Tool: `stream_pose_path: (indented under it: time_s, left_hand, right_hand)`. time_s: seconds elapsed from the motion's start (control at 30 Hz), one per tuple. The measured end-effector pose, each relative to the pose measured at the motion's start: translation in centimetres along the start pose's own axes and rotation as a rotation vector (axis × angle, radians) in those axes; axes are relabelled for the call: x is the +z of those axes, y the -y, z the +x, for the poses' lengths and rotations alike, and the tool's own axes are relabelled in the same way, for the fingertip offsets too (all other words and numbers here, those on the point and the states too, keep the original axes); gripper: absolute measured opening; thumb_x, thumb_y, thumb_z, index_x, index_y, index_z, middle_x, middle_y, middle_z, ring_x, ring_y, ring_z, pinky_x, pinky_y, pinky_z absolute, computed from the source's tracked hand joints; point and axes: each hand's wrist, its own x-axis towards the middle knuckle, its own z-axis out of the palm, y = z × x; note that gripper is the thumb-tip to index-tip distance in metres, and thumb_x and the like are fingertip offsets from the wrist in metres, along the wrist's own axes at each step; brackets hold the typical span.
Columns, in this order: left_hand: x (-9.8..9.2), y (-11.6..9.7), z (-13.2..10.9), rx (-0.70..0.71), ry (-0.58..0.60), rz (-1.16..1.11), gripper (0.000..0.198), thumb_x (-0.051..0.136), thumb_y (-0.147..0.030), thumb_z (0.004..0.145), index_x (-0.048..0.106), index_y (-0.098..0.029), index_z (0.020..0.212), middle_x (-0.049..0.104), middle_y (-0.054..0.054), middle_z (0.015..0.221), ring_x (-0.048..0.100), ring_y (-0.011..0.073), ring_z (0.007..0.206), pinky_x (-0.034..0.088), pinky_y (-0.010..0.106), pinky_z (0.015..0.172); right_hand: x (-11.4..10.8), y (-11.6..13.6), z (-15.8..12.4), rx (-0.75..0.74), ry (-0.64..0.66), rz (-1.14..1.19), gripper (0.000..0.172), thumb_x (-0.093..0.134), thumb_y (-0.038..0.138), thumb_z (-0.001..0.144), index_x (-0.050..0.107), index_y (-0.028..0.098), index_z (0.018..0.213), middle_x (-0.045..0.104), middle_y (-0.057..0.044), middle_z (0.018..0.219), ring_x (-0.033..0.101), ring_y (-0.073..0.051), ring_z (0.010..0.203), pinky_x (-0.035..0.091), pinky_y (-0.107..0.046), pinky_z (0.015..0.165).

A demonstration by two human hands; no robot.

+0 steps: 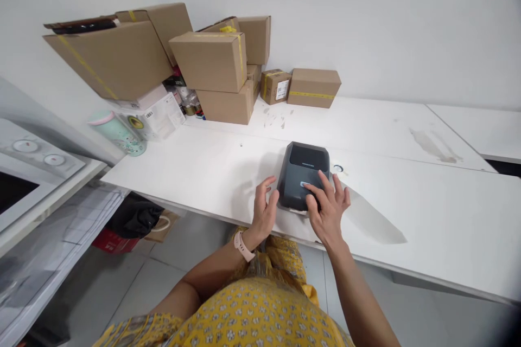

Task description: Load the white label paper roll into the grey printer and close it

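A dark grey boxy device [303, 176], which looks like a label printer, lies near the front edge of the white table. It has a glossy black panel on top and a small light button below that. My right hand [329, 206] is over its lower right part, fingers spread, with the index fingertip at the button. To the left of the device is my left hand [264, 207], open with the fingers a little curled and nothing in it. Whether its fingertips touch the device's side, I cannot tell. A pale strip [299, 211] shows under the device's near edge.
Several cardboard boxes [226, 105] are stacked at the back left of the table [407, 200]. A mint green tumbler [118, 133] stands by a white carton [157, 119]. On the left is a white microwave [40, 157]. A small round ring-like item [338, 168] lies right of the device.
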Motion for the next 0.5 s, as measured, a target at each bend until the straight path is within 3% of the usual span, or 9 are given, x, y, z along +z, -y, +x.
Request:
stream_pose_path:
  time_s: [0.13, 0.27, 0.37, 0.5]
  left_hand:
    - [0.6, 0.0, 0.7, -0.074, 0.115, -0.088, 0.05, 0.047, -0.051, 0.097, 0.053, -0.024, 0.139, 0.05, 0.007, 0.149, 0.043, 0.0239, 0.139, 0.033, 0.038, 0.117]
    - [0.6, -0.8, 1.6, -0.018, 0.131, -0.172, 0.052, 0.048, -0.052, 0.097, 0.055, -0.023, 0.139, 0.051, 0.007, 0.149, 0.043, 0.0246, 0.141, 0.031, 0.039, 0.12]
    - [0.9, -2.1, 3.6, 0.068, 0.121, -0.24, 0.051, 0.045, -0.053, 0.097, 0.054, -0.023, 0.138, 0.055, 0.007, 0.145, 0.047, 0.024, 0.138, 0.032, 0.039, 0.119]
    - [1.7, -2.9, 7.5, 0.106, 0.122, -0.219, 0.048, 0.047, -0.045, 0.097, 0.047, -0.022, 0.139, 0.063, 0.009, 0.134, 0.054, 0.0224, 0.132, 0.038, 0.039, 0.113]
  right_hand:
    - [0.0, -0.8, -1.0, 0.142, -0.047, 0.386, 0.05, 0.03, 0.053, 0.1, 0.053, 0.028, 0.137, 0.029, -0.006, 0.163, 0.022, -0.027, 0.151, 0.021, -0.057, 0.119]
    - [0.1, -1.3, -0.8, 0.287, -0.128, 0.588, 0.064, 0.028, 0.062, 0.098, 0.033, 0.029, 0.153, 0.031, -0.005, 0.162, 0.025, -0.026, 0.15, 0.02, -0.052, 0.122]
    - [-0.3, -1.3, 1.7, 0.262, -0.149, 0.575, 0.07, 0.028, 0.067, 0.096, 0.03, 0.03, 0.155, 0.031, -0.004, 0.162, 0.025, -0.027, 0.15, 0.02, -0.05, 0.122]
    - [-1.1, -1.4, 7.5, 0.11, -0.192, 0.474, 0.07, 0.028, 0.064, 0.097, 0.023, 0.028, 0.157, 0.025, -0.007, 0.164, 0.023, -0.027, 0.151, 0.021, -0.05, 0.122]
